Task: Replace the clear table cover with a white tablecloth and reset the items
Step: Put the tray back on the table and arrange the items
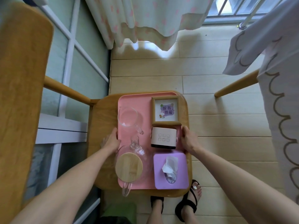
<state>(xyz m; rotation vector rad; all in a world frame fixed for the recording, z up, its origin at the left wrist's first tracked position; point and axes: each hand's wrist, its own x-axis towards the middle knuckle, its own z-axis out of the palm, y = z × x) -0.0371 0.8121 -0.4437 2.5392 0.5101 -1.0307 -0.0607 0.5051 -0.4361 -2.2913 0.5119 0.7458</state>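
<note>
Two grips, one tray: from my remote seat I see the left grip [111, 141] clasping the left edge of a pink tray [145, 101] and the right grip [188, 139] clasping its right edge, thumbs on top of the rim. The tray sits on the seat of one wooden chair [103, 113] at the centre of the frame.

I count six items on the tray. In its left column are one clear glass jug [129, 117] at the top, one small glass [134, 141] below it, and one glass teapot [129, 169] with a round wooden lid at the bottom, its handle hanging past the tray's lower edge. In the right column are one wooden picture frame [165, 110] at the top, one white box [163, 137] with six small squares on its face just below, and one purple tissue box [181, 175] at the bottom, a tissue sticking up from its slot.

One white tablecloth [284, 94] with scalloped trim is draped over the bench [236, 86] along the right edge of the frame, well apart from the tray. Two feet in black sandals [188, 202] stand on the pale plank floor at the bottom.
</note>
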